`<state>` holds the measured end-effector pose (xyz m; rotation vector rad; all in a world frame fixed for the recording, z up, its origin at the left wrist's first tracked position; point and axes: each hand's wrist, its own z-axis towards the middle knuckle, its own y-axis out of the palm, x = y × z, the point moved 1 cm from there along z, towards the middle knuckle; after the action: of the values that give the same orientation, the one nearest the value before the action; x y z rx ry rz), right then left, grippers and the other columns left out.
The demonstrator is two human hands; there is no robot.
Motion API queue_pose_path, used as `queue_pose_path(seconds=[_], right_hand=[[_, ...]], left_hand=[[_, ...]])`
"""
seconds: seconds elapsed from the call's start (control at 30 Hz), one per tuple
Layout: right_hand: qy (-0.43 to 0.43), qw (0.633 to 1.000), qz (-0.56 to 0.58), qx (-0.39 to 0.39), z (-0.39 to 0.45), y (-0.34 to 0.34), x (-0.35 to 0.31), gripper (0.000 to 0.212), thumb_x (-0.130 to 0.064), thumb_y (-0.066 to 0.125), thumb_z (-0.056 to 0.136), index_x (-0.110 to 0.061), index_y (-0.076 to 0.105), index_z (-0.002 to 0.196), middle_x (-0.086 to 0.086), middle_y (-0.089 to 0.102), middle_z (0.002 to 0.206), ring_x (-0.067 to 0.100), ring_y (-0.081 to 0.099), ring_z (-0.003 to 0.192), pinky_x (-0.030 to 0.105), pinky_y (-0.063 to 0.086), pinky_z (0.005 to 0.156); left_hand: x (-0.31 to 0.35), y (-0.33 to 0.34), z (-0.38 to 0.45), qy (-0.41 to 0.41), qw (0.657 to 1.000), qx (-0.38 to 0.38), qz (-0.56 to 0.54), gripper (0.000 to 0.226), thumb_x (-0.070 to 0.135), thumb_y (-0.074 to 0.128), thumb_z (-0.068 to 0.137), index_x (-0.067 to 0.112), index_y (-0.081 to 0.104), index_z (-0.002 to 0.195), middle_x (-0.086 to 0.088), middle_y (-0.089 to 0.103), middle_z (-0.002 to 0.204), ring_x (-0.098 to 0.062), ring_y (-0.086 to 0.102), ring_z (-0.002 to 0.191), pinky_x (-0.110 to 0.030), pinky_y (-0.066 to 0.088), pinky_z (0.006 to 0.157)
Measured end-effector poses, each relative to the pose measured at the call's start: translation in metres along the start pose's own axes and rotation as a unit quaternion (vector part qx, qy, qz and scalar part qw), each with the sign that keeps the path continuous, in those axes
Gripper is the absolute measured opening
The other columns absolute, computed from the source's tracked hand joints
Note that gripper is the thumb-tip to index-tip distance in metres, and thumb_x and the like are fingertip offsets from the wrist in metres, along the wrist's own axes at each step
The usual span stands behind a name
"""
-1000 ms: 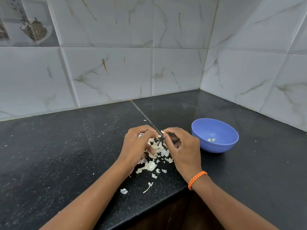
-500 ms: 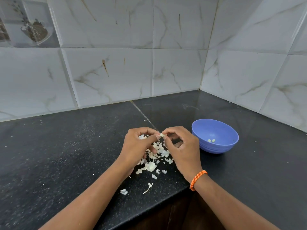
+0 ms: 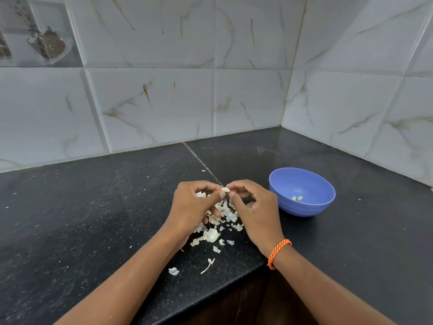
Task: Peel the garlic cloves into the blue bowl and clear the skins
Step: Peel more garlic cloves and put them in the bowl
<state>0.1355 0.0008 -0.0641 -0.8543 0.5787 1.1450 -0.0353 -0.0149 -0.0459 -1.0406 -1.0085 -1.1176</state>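
A small pale garlic clove (image 3: 225, 189) is pinched between the fingertips of my left hand (image 3: 195, 207) and my right hand (image 3: 254, 208), held just above the black counter. Under and between both hands lies a heap of papery white garlic skins (image 3: 219, 227), with a few loose bits (image 3: 173, 271) and a thin stem piece (image 3: 208, 265) nearer the counter's front edge. The blue bowl (image 3: 304, 207) stands to the right of my right hand, and two peeled cloves (image 3: 297, 198) lie on its bottom.
The black stone counter (image 3: 93, 219) runs into a corner of white marble-patterned wall tiles (image 3: 339, 102). Its front edge (image 3: 210, 299) cuts diagonally below my forearms, with dark cabinet below. My right wrist carries an orange braided band (image 3: 278, 253).
Both hands have come closer together and lifted slightly, and the clove now shows between the fingertips of both. The bowl and skins have not moved.
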Motion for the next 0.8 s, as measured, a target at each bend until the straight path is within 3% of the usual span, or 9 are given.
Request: queue_pose_path(seconds=[0.07, 0.23, 0.37, 0.57, 0.8], right_hand=[[-0.001, 1.0, 0.0, 0.001, 0.0002, -0.0003, 0.0006, 0.017, -0.008, 0.074, 0.096, -0.023, 0.08, 0.1, -0.014, 0.076, 0.092, 0.014, 0.075, 0.089, 0.035, 0.063, 0.072], [-0.013, 1.0, 0.014, -0.005, -0.0008, -0.0005, -0.0032, 0.011, -0.012, 0.076, 0.097, -0.021, 0.08, 0.101, -0.012, 0.077, 0.094, 0.014, 0.075, 0.089, 0.026, 0.06, 0.075], [-0.026, 1.0, -0.01, -0.008, -0.0007, 0.0008, -0.0029, 0.005, -0.019, 0.079, 0.096, -0.021, 0.079, 0.101, -0.013, 0.076, 0.093, 0.01, 0.073, 0.089, 0.019, 0.057, 0.074], [0.017, 0.999, 0.019, -0.026, -0.0003, 0.0008, 0.0023, 0.004, -0.019, 0.079, 0.096, -0.022, 0.08, 0.097, -0.011, 0.078, 0.086, 0.015, 0.076, 0.084, 0.042, 0.065, 0.074], [0.051, 0.996, 0.07, -0.03, -0.0017, 0.0023, -0.0003, 0.004, -0.014, 0.079, 0.096, -0.018, 0.08, 0.094, -0.005, 0.078, 0.083, 0.018, 0.077, 0.08, 0.042, 0.066, 0.068]], left_hand=[[-0.0002, 0.0006, 0.0, 0.002, 1.0, 0.002, 0.003, 0.007, 0.017, 0.084, 0.094, 0.016, 0.084, 0.087, -0.003, 0.081, 0.09, -0.032, 0.075, 0.061, -0.024, 0.044, 0.042], [0.0002, 0.0003, -0.0003, 0.018, 1.0, 0.016, 0.019, 0.01, 0.016, 0.085, 0.093, 0.016, 0.083, 0.083, -0.006, 0.08, 0.087, -0.029, 0.073, 0.056, -0.026, 0.045, 0.042], [0.0005, 0.0004, -0.0016, 0.031, 0.998, 0.025, 0.057, 0.01, 0.02, 0.087, 0.091, 0.019, 0.082, 0.081, 0.002, 0.075, 0.066, -0.021, 0.07, 0.05, -0.027, 0.046, 0.044], [-0.004, 0.0029, -0.0031, 0.036, 0.997, 0.034, 0.067, 0.012, 0.023, 0.085, 0.09, 0.022, 0.08, 0.079, -0.008, 0.073, 0.062, -0.027, 0.07, 0.051, -0.034, 0.052, 0.046], [-0.0045, 0.0039, -0.0038, 0.029, 0.998, 0.037, 0.05, 0.013, 0.019, 0.084, 0.09, 0.02, 0.079, 0.078, -0.01, 0.075, 0.069, -0.023, 0.069, 0.052, -0.034, 0.051, 0.048]])
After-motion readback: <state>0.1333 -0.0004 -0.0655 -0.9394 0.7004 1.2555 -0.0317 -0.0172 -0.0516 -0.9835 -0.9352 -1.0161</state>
